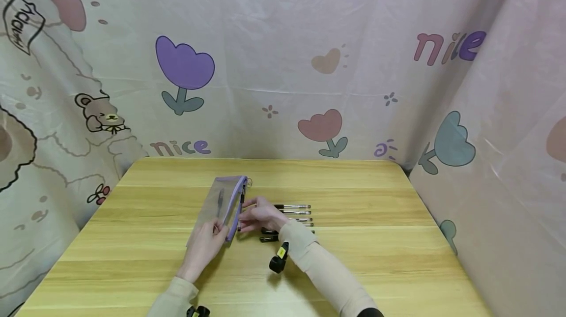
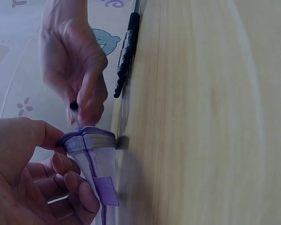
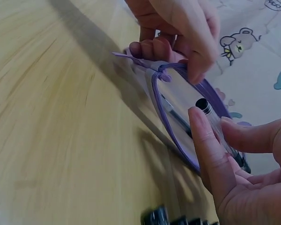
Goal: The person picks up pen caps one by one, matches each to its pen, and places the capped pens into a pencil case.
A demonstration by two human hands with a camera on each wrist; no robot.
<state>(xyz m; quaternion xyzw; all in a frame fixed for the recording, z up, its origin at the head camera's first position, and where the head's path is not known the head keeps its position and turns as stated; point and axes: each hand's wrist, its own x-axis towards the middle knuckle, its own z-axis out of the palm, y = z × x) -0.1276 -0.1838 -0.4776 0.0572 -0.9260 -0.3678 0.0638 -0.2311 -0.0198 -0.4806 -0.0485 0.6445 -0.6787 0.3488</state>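
Observation:
A translucent pouch with purple zip edging [image 1: 208, 206] lies on the table, its zip side parted. My left hand [image 1: 204, 243] pinches the near end of that edging; in the left wrist view, the left thumb and fingers [image 2: 70, 168] grip it beside the purple tab. At the opening, my right hand [image 1: 261, 215] holds a pen [image 3: 216, 126] with a clear barrel and black ends between thumb and fingers. Another pen [image 3: 174, 115] shows inside the pouch. Part of the held pen is hidden by the right fingers.
Several black-and-clear pens [image 1: 296, 206] lie in a row on the wooden table [image 1: 353, 258], partly under the right forearm. A patterned cloth [image 1: 265, 61] hangs behind the table and along both sides. Black cameras [image 1: 278, 258] sit on the wrists.

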